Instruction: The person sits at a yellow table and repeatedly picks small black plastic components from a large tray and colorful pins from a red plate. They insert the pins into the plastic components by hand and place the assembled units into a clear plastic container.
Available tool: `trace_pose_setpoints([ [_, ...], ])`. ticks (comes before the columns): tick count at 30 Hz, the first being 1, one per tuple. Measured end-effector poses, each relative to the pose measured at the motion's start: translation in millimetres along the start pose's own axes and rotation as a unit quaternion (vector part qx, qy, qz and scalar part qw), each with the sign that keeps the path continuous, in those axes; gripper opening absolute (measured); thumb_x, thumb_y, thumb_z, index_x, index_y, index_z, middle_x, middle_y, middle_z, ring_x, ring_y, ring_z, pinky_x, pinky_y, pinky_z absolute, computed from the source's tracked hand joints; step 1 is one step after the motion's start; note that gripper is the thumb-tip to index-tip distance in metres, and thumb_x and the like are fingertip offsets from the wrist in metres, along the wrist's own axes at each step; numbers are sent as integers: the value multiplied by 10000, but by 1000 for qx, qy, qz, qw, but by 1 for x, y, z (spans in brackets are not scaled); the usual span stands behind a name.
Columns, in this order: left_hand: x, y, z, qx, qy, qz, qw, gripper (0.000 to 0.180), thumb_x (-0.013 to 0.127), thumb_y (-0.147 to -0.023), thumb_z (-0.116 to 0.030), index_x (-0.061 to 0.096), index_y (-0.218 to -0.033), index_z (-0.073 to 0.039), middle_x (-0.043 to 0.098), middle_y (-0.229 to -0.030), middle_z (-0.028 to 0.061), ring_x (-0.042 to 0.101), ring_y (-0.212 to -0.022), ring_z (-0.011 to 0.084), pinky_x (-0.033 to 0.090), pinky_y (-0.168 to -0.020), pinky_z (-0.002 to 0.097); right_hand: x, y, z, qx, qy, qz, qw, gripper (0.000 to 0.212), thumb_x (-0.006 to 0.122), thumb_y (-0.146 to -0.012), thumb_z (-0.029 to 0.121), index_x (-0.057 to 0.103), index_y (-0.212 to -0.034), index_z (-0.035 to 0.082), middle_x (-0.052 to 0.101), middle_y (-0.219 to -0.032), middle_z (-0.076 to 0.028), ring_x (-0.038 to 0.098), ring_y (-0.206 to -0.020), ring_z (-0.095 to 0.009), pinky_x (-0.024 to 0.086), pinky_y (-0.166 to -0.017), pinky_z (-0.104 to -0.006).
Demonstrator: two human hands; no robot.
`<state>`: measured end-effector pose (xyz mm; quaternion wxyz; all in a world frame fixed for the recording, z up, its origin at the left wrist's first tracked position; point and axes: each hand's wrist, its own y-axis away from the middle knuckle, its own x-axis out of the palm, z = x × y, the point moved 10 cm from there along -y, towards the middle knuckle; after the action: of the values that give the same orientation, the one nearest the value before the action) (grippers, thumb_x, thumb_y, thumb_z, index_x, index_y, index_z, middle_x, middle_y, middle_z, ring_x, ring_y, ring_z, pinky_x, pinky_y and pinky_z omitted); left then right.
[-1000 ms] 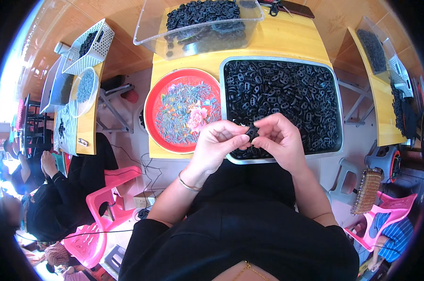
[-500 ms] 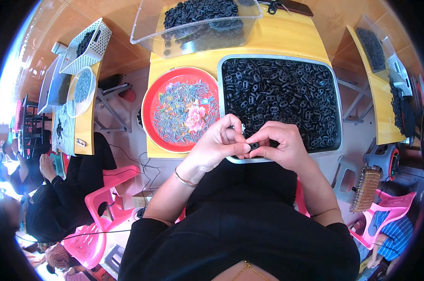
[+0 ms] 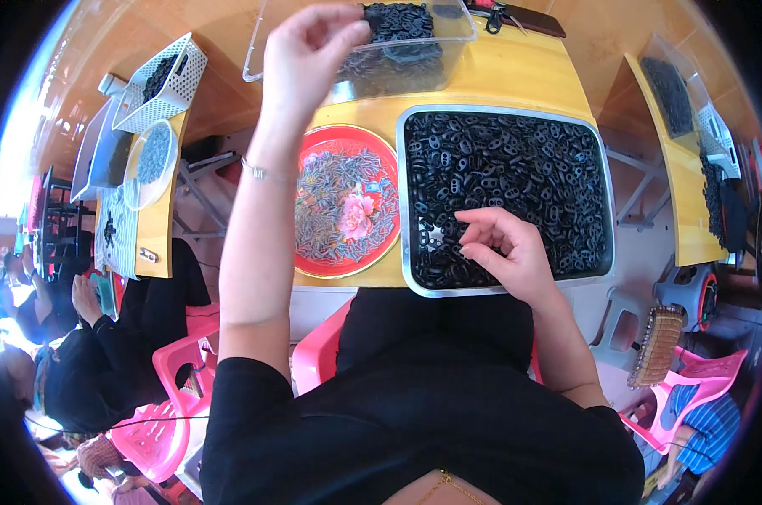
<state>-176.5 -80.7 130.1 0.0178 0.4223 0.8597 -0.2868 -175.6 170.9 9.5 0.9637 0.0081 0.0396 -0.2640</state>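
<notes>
My left hand (image 3: 312, 46) is raised over the near left side of a clear plastic bin (image 3: 267, 52) of small black parts (image 3: 398, 23). Its thumb stands a little apart from its bent fingers, and I see nothing held in it. My right hand (image 3: 509, 251) hovers above the near edge of a metal tray (image 3: 403, 210), fingers curled and thumb apart, holding nothing visible. Small black oval pieces with two holes (image 3: 507, 168) fill most of this tray. A red round tray (image 3: 391, 172) holds many small thin metallic pieces, partly covered by my left forearm.
A yellow wooden table (image 3: 515, 76) carries the trays and bin. Tools with black handles (image 3: 494, 18) lie at its far edge. Another person (image 3: 103, 362) sits at left near a side table with a white perforated basket (image 3: 179, 80). Pink plastic chairs (image 3: 179, 362) stand nearby.
My hands have parted. The left went up and forward from the metal tray to the clear bin, and the small black piece is no longer between my fingers. My right hand stayed near the tray.
</notes>
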Motion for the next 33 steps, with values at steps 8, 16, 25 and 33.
trace_pose_setpoints([
  [8,32,80,-1,32,-206,225,952,98,587,-784,-69,630,-843,-3,624,-807,152,609,-720,291,481,-655,343,-19,4,-13,-8,6,-51,999,213,609,-774,-10,626,-985,10,623,-817,-68,620,-728,-108,489,-657,-226],
  [16,30,163,55,-19,-326,281,902,99,606,-734,-45,616,-833,-40,550,-746,109,573,-714,290,470,-646,377,-13,1,-13,-5,13,-31,999,193,580,-788,-46,618,-974,-15,578,-825,-55,583,-732,-98,475,-668,-213],
  [25,33,158,52,41,-371,213,903,126,625,-713,-70,628,-838,-67,533,-722,93,573,-701,282,467,-622,384,-18,1,-7,-24,24,-58,998,162,614,-772,-17,638,-932,-6,618,-801,-68,617,-701,-108,483,-634,-214],
  [33,40,153,56,47,-382,259,886,110,624,-694,-66,614,-803,-58,529,-750,90,574,-717,280,468,-631,381,-18,1,-9,-16,27,-56,998,161,604,-780,-18,640,-936,-3,618,-814,-72,616,-710,-108,483,-639,-215],
])
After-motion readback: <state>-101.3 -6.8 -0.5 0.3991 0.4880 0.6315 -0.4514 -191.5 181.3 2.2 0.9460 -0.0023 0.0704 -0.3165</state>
